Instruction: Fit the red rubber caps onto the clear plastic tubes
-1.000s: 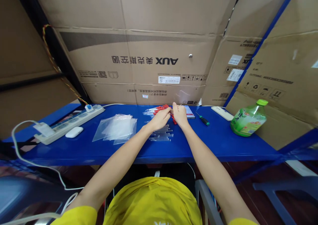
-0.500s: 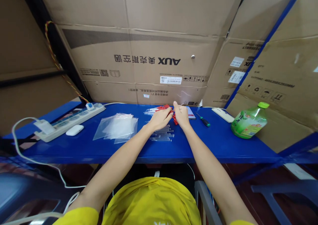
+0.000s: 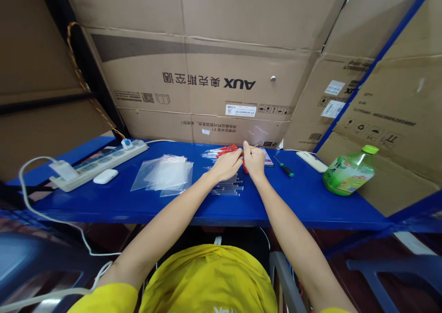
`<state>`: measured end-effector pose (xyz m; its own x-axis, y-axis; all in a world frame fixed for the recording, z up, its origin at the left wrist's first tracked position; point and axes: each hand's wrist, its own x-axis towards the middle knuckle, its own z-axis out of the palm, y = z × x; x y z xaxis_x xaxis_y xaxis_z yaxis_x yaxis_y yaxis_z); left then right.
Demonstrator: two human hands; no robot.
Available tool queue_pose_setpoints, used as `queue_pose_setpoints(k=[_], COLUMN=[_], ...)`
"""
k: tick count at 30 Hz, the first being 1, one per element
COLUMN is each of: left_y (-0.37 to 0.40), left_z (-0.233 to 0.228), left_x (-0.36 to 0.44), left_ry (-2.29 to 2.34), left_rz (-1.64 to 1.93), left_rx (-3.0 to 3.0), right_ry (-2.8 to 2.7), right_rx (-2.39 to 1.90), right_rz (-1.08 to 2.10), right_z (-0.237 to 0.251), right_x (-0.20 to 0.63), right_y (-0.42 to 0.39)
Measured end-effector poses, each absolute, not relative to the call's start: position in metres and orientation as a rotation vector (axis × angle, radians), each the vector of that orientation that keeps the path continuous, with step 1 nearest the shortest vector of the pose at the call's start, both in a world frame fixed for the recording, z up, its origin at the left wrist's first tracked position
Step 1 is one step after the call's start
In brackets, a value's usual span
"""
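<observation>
My left hand (image 3: pixel 228 164) is closed, fingertips pinched close against my right hand; whatever they hold is hidden. My right hand (image 3: pixel 254 162) is a fist around what looks like a small red-handled screwdriver (image 3: pixel 245 167). Its red part shows below the fist, and a thin shaft pokes out above. Just behind my left hand lies a pile of red-handled screwdrivers (image 3: pixel 226 150) with pale, slim shafts. Several clear thin rods (image 3: pixel 229 185) lie side by side under my left wrist. To the left, clear zip bags (image 3: pixel 165 175) are stacked loosely.
On the blue table (image 3: pixel 293 209) are a green-and-black screwdriver (image 3: pixel 286 169), a flat device (image 3: pixel 269 158), a white power bank-like block (image 3: pixel 312 161) and a green bottle (image 3: pixel 349 171). A power strip (image 3: pixel 100 165) and white earphone case (image 3: pixel 105 176) sit left. Cardboard (image 3: pixel 207 55) walls the back.
The view has shifted slightly, so everything sits a little further right. Both hands stay together at the same spot, with the left fingers slightly nearer the right fist.
</observation>
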<state>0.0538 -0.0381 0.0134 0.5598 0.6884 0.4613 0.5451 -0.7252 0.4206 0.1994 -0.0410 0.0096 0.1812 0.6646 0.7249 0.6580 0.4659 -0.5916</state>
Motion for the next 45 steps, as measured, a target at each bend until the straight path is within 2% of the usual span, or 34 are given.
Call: queue_pose_setpoints(k=[11, 21, 34, 39, 45], left_y=[-0.039, -0.059, -0.043, -0.037, -0.036], left_z=[0.013, 0.026, 0.014, 0.010, 0.006], left_x=[0.055, 0.065, 0.066, 0.064, 0.060], left_ry=[0.954, 1.474, 1.008, 0.985, 0.867], left_rz=[0.964, 0.802, 1.103, 1.116, 1.051], left_rx=[2.543, 2.504, 2.361, 2.342, 2.392], right_ry=[-1.518, -1.451, -1.470, -1.454, -1.382], right_rx=[-1.254, -1.284, -1.229, -1.241, -1.223], right_rz=[-0.050, -0.069, -0.100, -0.152, -0.061], right_z=[0.009, 0.011, 0.009, 0.011, 0.014], right_x=[0.193, 0.193, 0.189, 0.189, 0.200], right_y=[-0.043, -0.043, -0.047, -0.047, -0.042])
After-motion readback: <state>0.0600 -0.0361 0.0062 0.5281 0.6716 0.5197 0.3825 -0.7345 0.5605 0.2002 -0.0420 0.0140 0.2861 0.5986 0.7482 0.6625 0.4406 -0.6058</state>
